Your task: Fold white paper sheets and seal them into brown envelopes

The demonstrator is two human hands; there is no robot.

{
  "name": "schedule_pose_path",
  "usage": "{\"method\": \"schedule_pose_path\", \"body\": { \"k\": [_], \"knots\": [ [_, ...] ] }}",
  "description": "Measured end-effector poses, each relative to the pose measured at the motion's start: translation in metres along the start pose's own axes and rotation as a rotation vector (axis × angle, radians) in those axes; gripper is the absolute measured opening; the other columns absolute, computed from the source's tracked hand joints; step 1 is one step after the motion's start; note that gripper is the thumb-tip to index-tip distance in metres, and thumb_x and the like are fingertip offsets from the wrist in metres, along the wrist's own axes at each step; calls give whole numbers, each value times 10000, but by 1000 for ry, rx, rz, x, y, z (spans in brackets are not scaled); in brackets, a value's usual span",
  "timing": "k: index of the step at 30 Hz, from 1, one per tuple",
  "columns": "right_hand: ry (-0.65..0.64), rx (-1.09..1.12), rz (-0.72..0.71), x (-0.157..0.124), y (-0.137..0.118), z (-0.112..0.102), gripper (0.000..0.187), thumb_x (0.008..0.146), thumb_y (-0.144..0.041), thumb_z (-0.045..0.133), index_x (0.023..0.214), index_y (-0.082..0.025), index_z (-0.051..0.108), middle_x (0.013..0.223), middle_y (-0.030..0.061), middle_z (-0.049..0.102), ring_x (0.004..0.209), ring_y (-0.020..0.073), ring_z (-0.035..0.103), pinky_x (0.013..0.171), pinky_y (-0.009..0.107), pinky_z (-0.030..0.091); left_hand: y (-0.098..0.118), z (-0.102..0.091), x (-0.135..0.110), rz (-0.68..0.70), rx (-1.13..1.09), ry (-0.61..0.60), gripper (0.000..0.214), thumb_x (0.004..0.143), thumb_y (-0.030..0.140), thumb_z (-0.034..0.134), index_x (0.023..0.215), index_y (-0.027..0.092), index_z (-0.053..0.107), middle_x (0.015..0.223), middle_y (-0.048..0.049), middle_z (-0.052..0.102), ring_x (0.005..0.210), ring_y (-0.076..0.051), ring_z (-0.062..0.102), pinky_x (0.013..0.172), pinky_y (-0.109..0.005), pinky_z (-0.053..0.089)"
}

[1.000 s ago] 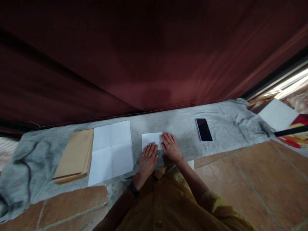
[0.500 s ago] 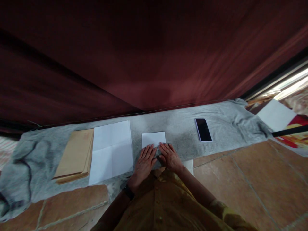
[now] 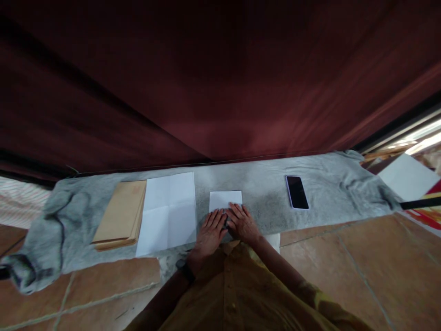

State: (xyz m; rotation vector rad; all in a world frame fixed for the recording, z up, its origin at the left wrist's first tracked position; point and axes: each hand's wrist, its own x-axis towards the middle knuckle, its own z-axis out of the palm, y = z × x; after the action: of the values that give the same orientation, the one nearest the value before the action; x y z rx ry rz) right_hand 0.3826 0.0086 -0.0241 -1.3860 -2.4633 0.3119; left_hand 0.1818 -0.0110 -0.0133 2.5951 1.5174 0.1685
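Note:
A small folded white paper (image 3: pixel 225 197) lies on the grey cloth in front of me. My left hand (image 3: pixel 211 232) rests flat on its near left part, fingers stretched out. My right hand (image 3: pixel 241 223) lies flat beside it, with its fingertips on the paper's near right part. Both palms face down and neither hand grips anything. The near edge of the paper is hidden under my hands. Left of it are larger white sheets (image 3: pixel 168 214) with crossing fold creases.
A stack of brown envelopes (image 3: pixel 120 211) sits left of the sheets. To the right lies a phone (image 3: pixel 297 192) with a dark screen. The grey cloth (image 3: pixel 262 184) covers a long, narrow surface before a dark red curtain (image 3: pixel 220 92). Tiled floor (image 3: pixel 330 262) shows in front.
My right hand's fingers have slid slightly farther up onto the folded paper. The left hand stays flat near its lower edge. The whole view has shifted a little.

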Motion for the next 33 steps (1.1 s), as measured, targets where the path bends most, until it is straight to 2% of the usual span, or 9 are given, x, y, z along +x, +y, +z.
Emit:
{"method": "schedule_pose_path", "body": {
  "k": [5, 11, 15, 20, 23, 29, 33],
  "knots": [
    [9, -3, -30, -10, 3, -2, 456, 1044, -355, 462, 1477, -220, 510, 1599, 109, 415, 1482, 279, 357, 1213, 530, 276, -8, 1, -7, -4, 12, 8, 535, 1009, 385, 462, 1510, 195, 453, 1596, -72, 426, 1502, -253, 349, 1235, -476, 317],
    [5, -16, -17, -21, 12, -8, 448, 1045, -330, 460, 1477, -222, 512, 1589, 95, 436, 1473, 271, 370, 1217, 518, 265, -15, 5, -16, -15, 52, 17, 571, 1000, 375, 477, 1526, 159, 420, 1593, -114, 423, 1498, -271, 356, 1228, -479, 320],
    [3, -19, -4, -23, 14, -11, 448, 1043, -318, 463, 1477, -217, 510, 1583, 94, 446, 1468, 267, 377, 1219, 507, 256, -8, 5, -11, -10, 45, 37, 582, 1002, 390, 474, 1513, 116, 429, 1586, -137, 432, 1496, -278, 358, 1224, -466, 328],
    [1, -11, 2, -20, 13, -11, 443, 1045, -322, 455, 1473, -226, 516, 1581, 92, 449, 1466, 265, 379, 1212, 496, 270, 10, 7, 3, 33, 2, 36, 545, 1016, 377, 449, 1518, 165, 436, 1594, -76, 433, 1504, -258, 346, 1233, -438, 319],
    [0, -10, 15, -19, 15, -10, 453, 1042, -330, 454, 1481, -235, 508, 1592, 85, 433, 1466, 267, 379, 1206, 495, 286, 13, 8, 7, 41, -7, 32, 550, 1020, 380, 440, 1523, 158, 428, 1595, -77, 431, 1502, -253, 350, 1234, -441, 321],
    [44, -29, 116, -12, 27, -9, 458, 1026, -289, 470, 1478, -228, 515, 1573, 87, 461, 1457, 272, 391, 1197, 475, 301, -6, 1, -3, 1, 0, 25, 543, 1013, 348, 454, 1512, 135, 438, 1585, -111, 439, 1492, -254, 370, 1225, -453, 339],
    [80, -20, 226, 1, 34, -10, 461, 1020, -265, 455, 1472, -198, 512, 1543, 113, 492, 1417, 276, 430, 1161, 457, 336, -17, 0, -11, -12, 12, 39, 572, 1007, 342, 460, 1519, 91, 411, 1594, -151, 415, 1501, -261, 351, 1220, -450, 343]
  ]
}}
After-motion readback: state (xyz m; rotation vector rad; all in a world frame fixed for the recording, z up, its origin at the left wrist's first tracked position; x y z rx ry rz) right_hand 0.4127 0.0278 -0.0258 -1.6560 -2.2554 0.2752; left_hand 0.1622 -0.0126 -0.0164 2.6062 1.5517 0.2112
